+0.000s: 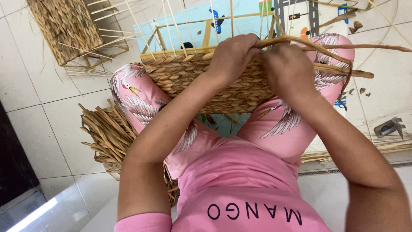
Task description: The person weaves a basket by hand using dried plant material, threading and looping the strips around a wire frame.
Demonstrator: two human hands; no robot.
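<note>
A half-woven basket (189,77) of braided brown straw rests on my knees, its upright thin reed stakes (171,25) rising from a wooden frame. My left hand (234,56) grips the top edge of the woven wall together with a straw strand. My right hand (289,71) is closed on a twisted straw strand (334,58) that runs off to the right over my knee. Both hands sit side by side at the basket's rim.
A bundle of loose straw strands (105,133) lies by my left thigh. Another woven basket (68,25) with stakes stands at the far left on the tiled floor. A colourful play mat (240,13) lies behind, and a small metal tool (388,127) at right.
</note>
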